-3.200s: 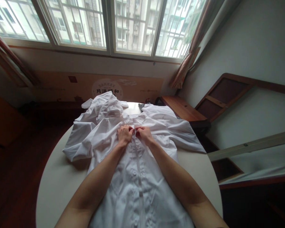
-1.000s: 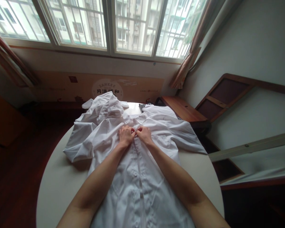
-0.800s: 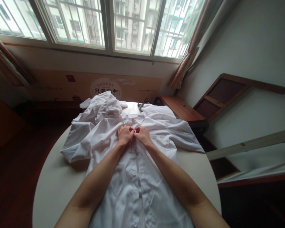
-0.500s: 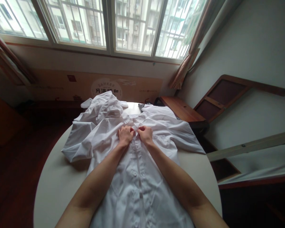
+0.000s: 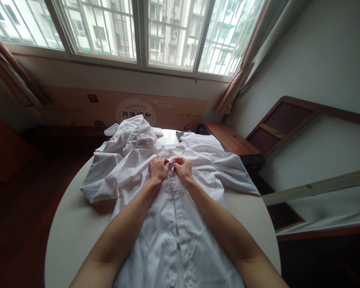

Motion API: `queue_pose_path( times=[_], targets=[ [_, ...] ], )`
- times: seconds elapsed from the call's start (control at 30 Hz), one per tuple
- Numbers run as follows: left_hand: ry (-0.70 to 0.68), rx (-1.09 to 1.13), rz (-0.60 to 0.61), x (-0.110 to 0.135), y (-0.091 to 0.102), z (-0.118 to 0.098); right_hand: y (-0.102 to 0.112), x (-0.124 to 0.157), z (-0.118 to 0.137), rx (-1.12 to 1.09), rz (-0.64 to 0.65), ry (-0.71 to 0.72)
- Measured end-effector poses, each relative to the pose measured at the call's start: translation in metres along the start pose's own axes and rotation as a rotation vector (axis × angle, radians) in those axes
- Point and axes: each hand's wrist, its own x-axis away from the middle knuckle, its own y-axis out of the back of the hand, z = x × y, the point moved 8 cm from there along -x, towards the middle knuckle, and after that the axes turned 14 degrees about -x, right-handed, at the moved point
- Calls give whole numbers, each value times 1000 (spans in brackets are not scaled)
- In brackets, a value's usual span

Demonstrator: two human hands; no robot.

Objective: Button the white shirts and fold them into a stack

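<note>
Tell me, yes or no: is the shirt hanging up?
No, the white shirt lies spread out on the round table.

Shirt (image 5: 174, 224): thin white woven cloth, matt, creased. Buttons (image 5: 169, 220): small, white, plastic by look. Heap (image 5: 132, 136): same white cloth, crumpled. Table (image 5: 69, 236): pale top, smooth, matt, faint sheen. Floor (image 5: 15, 224): dark red-brown wood, slight gloss. Box (image 5: 108, 108): brown cardboard, matt, printed. Curtain (image 5: 240, 72): beige-pink cloth, pleated. Bench (image 5: 231, 138): brown wood, smooth, satin. Wall (image 5: 318, 60): white paint, matt.
</note>
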Motion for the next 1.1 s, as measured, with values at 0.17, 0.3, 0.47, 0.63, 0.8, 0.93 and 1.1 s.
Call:
queue_pose_path(
  times=[0.17, 0.3, 0.47, 0.63, 0.8, 0.93, 1.1],
  targets=[
    [2, 20, 2, 0, 2, -1, 3, -3, -1, 31, -9, 17],
    [-35, 22, 1, -1, 4, -2, 1, -1, 6, 168, 6, 92],
    [-7, 34, -10, -1, 5, 1, -3, 9, 24, 321, 54, 218],
    [42, 75, 27, -2, 3, 4, -6, 14, 35, 338, 124, 286],
    [87, 169, 44, -3, 3, 10, -9, 13, 44, 378, 118, 281],
    [131, 263, 82, -4, -1, 14, -12, 13, 47, 405, 127, 279],
    [157, 363, 152, -3, -6, 15, -15, 17, 48, 501, 104, 336]
  ],
)
